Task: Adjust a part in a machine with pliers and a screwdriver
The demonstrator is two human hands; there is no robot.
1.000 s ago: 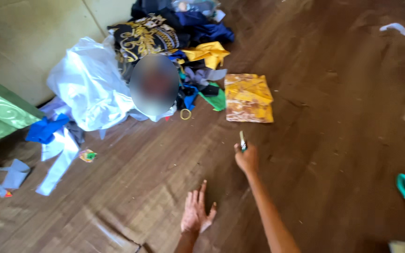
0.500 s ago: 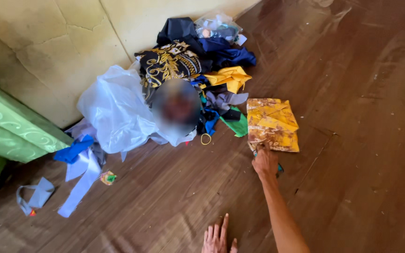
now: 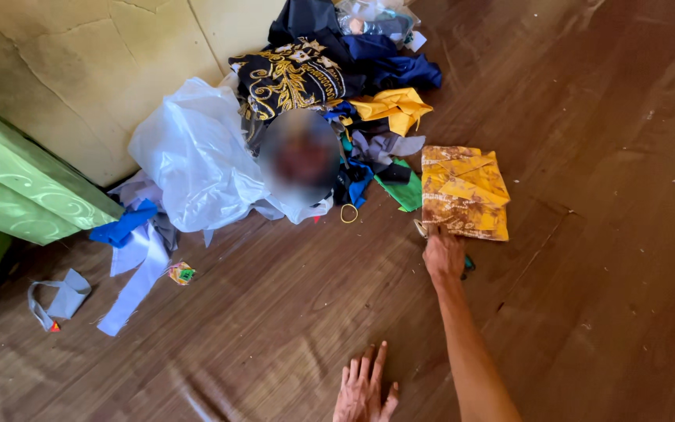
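The right hand (image 3: 442, 254) is stretched out w/ arm extended, set at the near edge of a folded yellow-and-brown cloth (image 3: 464, 191) on the wooden floor (image 3: 603, 234). A small tool (image 3: 468, 264) w/ a dark-green handle is partly hidden under the hand; fingers are curled, but whether it's gripped can't be told. The left hand (image 3: 363, 387) is laid flat on the floor, fingers spread, nothing held, well apart from the cloth. Behind the cloth, a heap of fabric scraps (image 3: 369, 117) is piled vs. the wall, beside a white plastic bag (image 3: 193, 156). A yellow rubber band (image 3: 349, 213) is seen nr the heap.
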